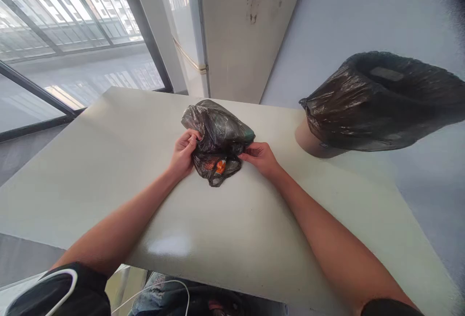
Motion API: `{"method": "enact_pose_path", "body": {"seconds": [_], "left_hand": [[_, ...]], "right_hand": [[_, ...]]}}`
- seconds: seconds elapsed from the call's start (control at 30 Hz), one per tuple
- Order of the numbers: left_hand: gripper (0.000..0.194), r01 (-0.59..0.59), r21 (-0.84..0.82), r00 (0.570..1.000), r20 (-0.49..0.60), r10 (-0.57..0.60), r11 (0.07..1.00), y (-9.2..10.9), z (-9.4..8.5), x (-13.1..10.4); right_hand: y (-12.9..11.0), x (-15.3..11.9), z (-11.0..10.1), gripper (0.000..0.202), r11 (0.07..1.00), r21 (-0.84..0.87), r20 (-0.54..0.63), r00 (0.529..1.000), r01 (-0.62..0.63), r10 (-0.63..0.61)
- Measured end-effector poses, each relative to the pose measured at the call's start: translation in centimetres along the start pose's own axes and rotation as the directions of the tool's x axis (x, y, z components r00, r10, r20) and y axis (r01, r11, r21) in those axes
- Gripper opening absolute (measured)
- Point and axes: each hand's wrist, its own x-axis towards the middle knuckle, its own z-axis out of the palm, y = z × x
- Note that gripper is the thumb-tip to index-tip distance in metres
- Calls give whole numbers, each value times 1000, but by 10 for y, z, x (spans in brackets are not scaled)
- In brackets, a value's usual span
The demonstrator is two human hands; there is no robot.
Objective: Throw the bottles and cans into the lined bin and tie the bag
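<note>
A thin black plastic bag (223,127), crumpled and partly see-through, lies on the white table with something inside it. Orange and red bits show through its lower part, near a small looped end at the front. My left hand (186,150) pinches the bag's left edge between thumb and fingers. On the other side, my right hand (260,157) has its thumb and fingers closed on the bag's right edge. What exactly the bag contains cannot be made out.
At the right of the table (203,233) stands a bin (312,139) lined with a large black bag (363,107). A pale cabinet (243,30) and a wall are behind the table, with glass doors at the far left. A white cable hangs near my lap.
</note>
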Motion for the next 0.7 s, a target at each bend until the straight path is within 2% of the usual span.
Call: {"method": "enact_pose_path", "body": {"seconds": [0.07,0.2,0.27,0.4,0.47,0.53,0.63,0.7], "left_hand": [[33,53,-140,997,-46,-60,989,5,1,2],[23,65,-319,960,-239,-146,946,11,-5,11],[20,67,-349,938,-296,-178,935,10,-11,14],[34,66,-344,913,-359,-196,937,8,-17,17],[42,59,-308,909,-376,-178,950,9,-15,15],[50,58,-216,927,-352,-133,975,11,-9,12],[60,11,12,962,-274,-8,1000,12,-1,6],[65,-21,166,965,-255,63,986,10,1,4]], "right_hand": [[0,1,0,34,996,85,-28,1000,15,-13],[-14,2,-2,32,925,371,-159,987,84,-26],[-21,1,-5,32,873,476,-213,977,105,-1],[-26,-3,-15,26,800,581,-348,934,150,78],[-25,-4,-20,31,776,617,-356,926,130,128],[-24,-5,-22,35,766,631,-353,925,124,141],[-26,-6,-20,44,757,637,-334,937,142,105],[-28,-6,-18,47,756,637,-320,944,150,83]]}}
